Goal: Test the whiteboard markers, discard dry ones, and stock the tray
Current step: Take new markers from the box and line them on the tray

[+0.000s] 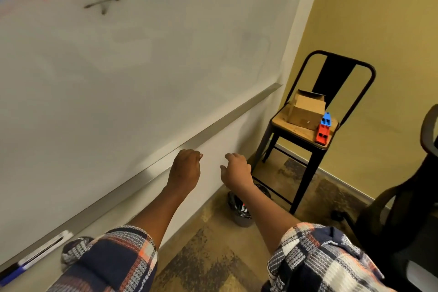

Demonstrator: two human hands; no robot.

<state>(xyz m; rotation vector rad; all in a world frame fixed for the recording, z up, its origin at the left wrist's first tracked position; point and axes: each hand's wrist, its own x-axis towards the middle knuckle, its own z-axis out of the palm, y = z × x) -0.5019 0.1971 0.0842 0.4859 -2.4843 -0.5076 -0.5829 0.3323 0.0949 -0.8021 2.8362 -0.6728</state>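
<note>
Neither hand grips anything in the head view. The left hand (187, 168) hangs with its fingers loosely curled at the front lip of the long brushed-aluminium tray (213, 125), which runs along the foot of the white whiteboard (142, 66); whether it touches the tray I cannot tell. The right hand (237, 170) hovers just beside it, further out from the tray, fingers slack and apart. White-barrelled whiteboard markers with dark and blue caps (40, 253) lie lengthwise at the tray's near end, well apart from both hands. Below the tray, on the floor, stands a small round grey bin (240, 216) with what look like marker ends inside. The markers should be light, stiff and smooth, and apt to roll. I would pinch one round the middle of its barrel, leaving the cap free to pull.
</note>
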